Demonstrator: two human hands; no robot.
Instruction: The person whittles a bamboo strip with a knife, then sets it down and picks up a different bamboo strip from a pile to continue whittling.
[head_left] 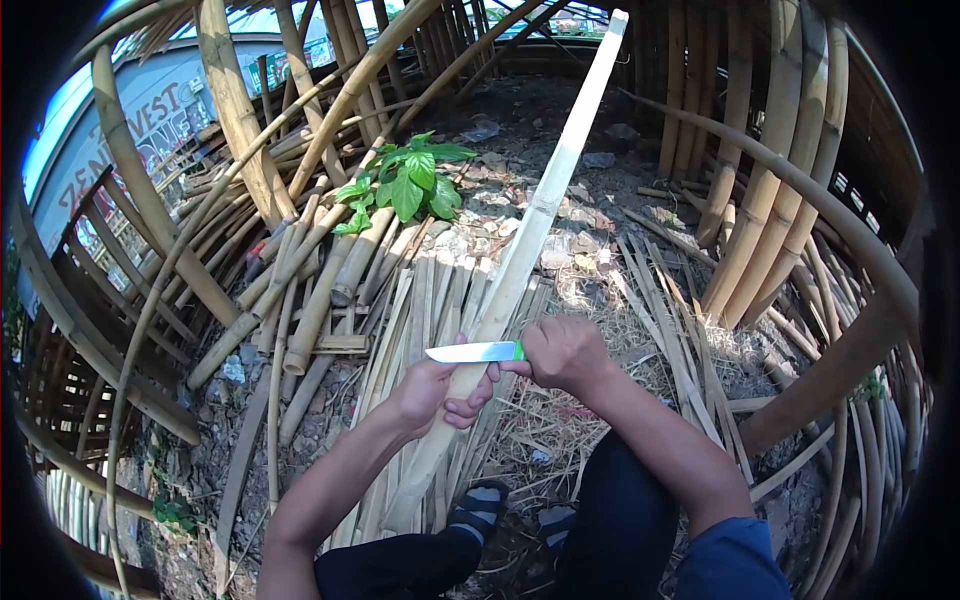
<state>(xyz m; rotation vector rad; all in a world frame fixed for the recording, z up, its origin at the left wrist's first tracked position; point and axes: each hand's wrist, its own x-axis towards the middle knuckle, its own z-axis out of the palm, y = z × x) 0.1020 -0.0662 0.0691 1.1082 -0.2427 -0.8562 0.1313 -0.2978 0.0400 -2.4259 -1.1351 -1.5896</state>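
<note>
A long split bamboo strip (540, 205) slants from near my feet up to the top of the view. My left hand (435, 393) is wrapped round its lower part, thumb on one side and fingers curled on the other. In my right hand (563, 352) is a knife (475, 352) with a bright green handle, mostly hidden by the closed fist. The blade lies across the strip just above my left hand, its tip pointing left, close to the left thumb.
Several split bamboo slats (395, 330) lie on the ground beneath the strip. A leafy green plant (410, 180) grows ahead on the left. Upright bamboo poles (790, 180) stand at the right, more poles (235, 120) at the left. Pale shavings (545, 430) cover the ground before my sandalled feet (480, 510).
</note>
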